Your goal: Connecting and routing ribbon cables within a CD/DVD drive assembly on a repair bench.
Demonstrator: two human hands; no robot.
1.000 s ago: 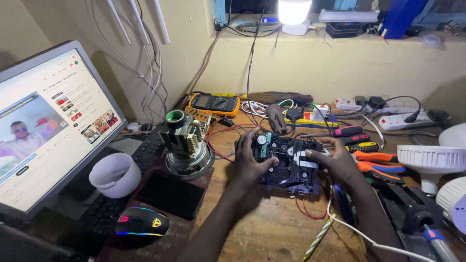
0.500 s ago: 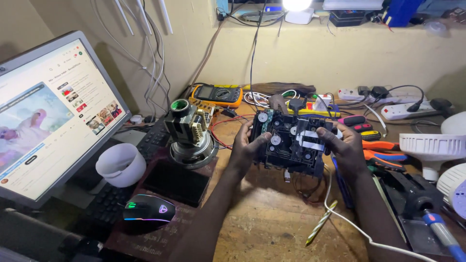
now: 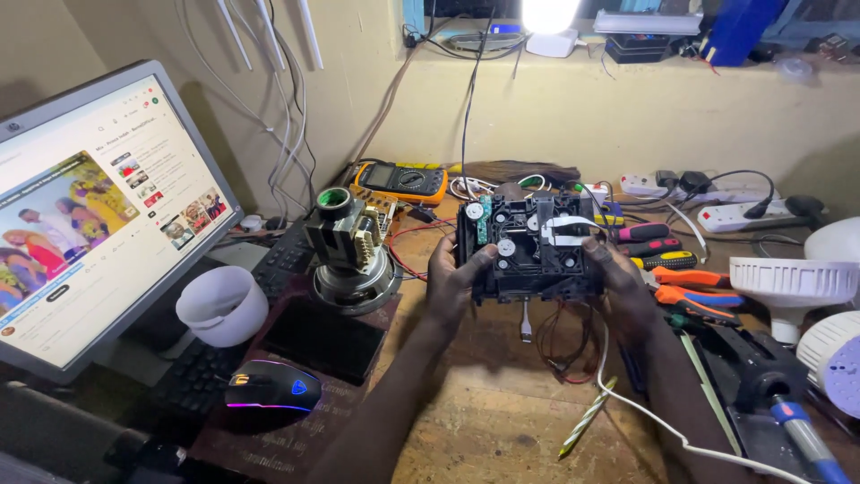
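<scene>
Both hands grip a black drive mechanism (image 3: 528, 246) at frame centre, raised above the wooden bench (image 3: 466, 421) and tilted toward the camera. The left hand (image 3: 452, 282) clasps its left edge, thumb on the face; the right hand (image 3: 623, 282) clasps its right edge. Left of it stands a motor (image 3: 348, 251). A multimeter (image 3: 400, 181) lies behind, screwdrivers (image 3: 658, 246) to the right, a monitor (image 3: 90, 215) at far left.
</scene>
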